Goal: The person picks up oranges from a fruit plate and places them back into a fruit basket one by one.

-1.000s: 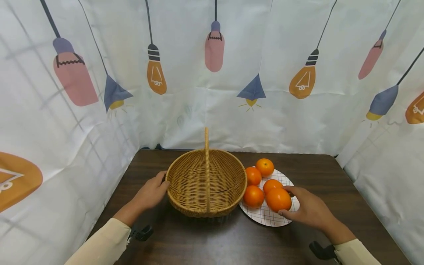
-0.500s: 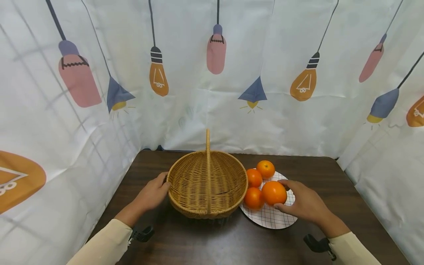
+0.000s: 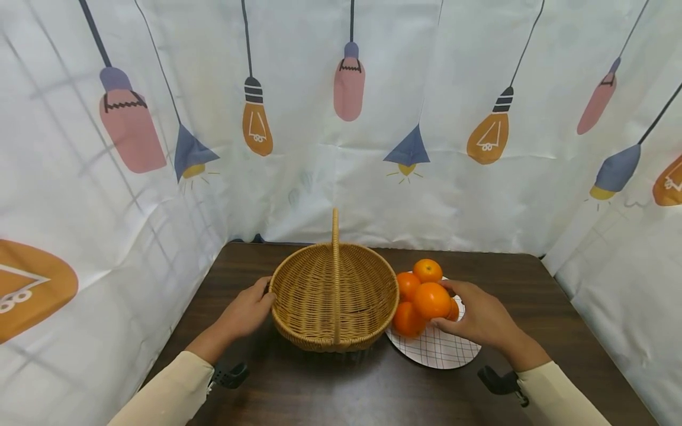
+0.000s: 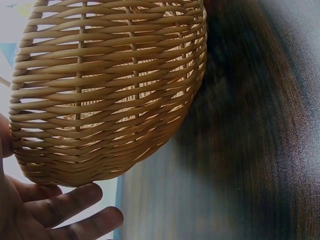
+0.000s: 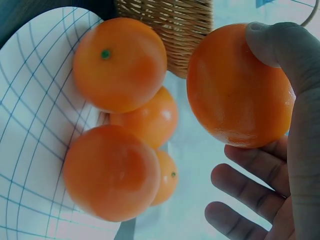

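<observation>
A woven wicker basket (image 3: 303, 296) with a tall handle stands on the dark table. My left hand (image 3: 246, 310) grips its left side, thumb at the rim; in the left wrist view, fingers (image 4: 75, 202) lie against the outer weave. Between thumb and fingers, my right hand (image 3: 476, 313) holds an orange (image 3: 432, 300) above the plate (image 3: 447, 352), a round white one with a grid pattern. Raised off the plate in the right wrist view, the held orange (image 5: 235, 90) is pinched from both sides. Several other oranges (image 5: 112, 172) sit on the plate, close to the basket's right side.
The brown table (image 3: 346, 390) reaches back to a white curtain (image 3: 298, 189) printed with lamps and bulbs. More curtain hangs along the left and right sides. Each wrist wears a dark strap-like device (image 3: 231, 376).
My right hand has carried the orange up from the plate's front and leftward toward the basket. An orange behind it now shows on its right. The left hand stays on the basket.
</observation>
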A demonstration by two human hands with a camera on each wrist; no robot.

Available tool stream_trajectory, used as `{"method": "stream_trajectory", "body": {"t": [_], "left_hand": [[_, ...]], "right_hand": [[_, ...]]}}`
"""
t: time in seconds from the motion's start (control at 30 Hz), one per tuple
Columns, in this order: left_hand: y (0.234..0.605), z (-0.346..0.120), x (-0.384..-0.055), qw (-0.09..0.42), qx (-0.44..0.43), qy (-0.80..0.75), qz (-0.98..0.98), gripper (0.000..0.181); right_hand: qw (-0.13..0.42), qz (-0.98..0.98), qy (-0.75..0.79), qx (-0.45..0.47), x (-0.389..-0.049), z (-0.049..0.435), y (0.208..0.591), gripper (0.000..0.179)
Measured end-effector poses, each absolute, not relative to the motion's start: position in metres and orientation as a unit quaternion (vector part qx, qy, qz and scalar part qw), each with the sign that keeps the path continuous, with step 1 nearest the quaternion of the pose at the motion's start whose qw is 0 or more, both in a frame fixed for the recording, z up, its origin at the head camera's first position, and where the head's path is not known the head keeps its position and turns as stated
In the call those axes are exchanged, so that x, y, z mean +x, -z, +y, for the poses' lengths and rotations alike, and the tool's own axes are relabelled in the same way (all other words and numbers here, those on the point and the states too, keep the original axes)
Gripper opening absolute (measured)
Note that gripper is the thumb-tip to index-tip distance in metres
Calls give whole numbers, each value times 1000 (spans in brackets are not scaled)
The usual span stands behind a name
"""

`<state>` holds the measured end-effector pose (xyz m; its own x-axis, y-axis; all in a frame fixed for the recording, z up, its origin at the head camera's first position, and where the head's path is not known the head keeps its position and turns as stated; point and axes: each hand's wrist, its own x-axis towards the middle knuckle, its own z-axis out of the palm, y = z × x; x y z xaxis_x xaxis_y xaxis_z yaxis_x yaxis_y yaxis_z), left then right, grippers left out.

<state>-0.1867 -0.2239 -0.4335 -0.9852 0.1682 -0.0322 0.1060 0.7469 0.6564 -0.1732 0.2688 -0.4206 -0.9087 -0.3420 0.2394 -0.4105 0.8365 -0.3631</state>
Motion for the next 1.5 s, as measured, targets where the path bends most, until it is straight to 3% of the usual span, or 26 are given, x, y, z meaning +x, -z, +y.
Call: {"method": "stream_trajectory", "body": {"t": [0.47, 1.5], "left_hand": [[436, -227, -186, 45, 71, -342, 936, 54], [435, -226, -187, 44, 71, -340, 937, 54]], "right_hand": [[65, -954, -219, 193, -180, 253, 414, 93], [71, -935, -258, 234, -194, 217, 404, 79]]}}
